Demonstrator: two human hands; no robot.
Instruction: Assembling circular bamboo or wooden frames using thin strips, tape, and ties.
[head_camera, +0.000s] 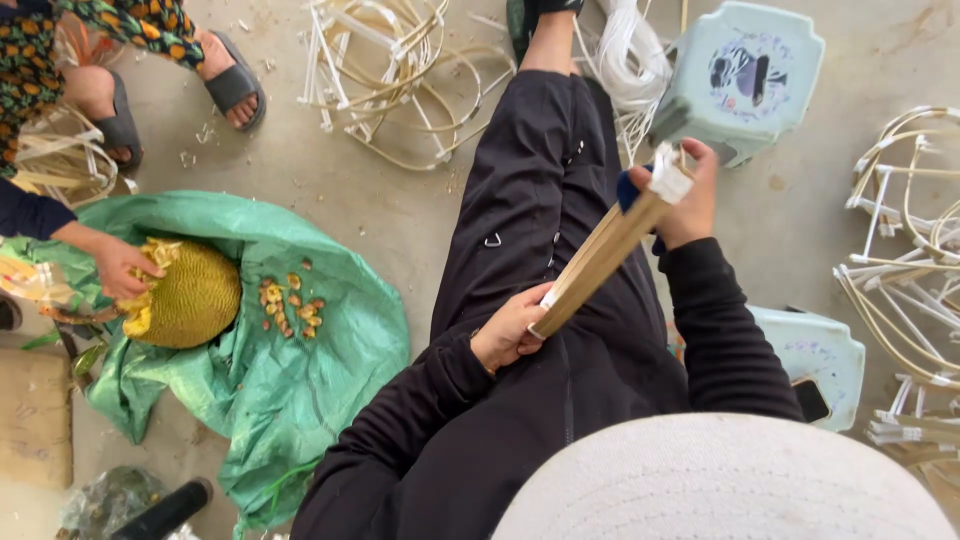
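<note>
Bundle of thin, flat, tan bamboo strips (600, 255), bound near its far end with a band of white tape (672, 178), held slantwise over the lap in black trousers. Left hand (508, 330) closed round the near, lower end, fingers wrapped under the strips; right hand (682, 195) clamped on the far, upper end just at the tape, with something blue showing behind the fingers, too hidden to identify. Probably light, stiff along the length yet springy, with smooth faces likely to slide against each other; edges possibly sharp or splintery. Best held at both ends, as here, near the binding, to keep the strips from fanning apart. Alongside: pale green plastic stool (745, 75), heaps of bent white and tan frames (385, 75) on the concrete floor, and another person's hand (122, 268) on a cut-open yellow-green jackfruit (195, 298) lying on a green plastic sheet (300, 380).
</note>
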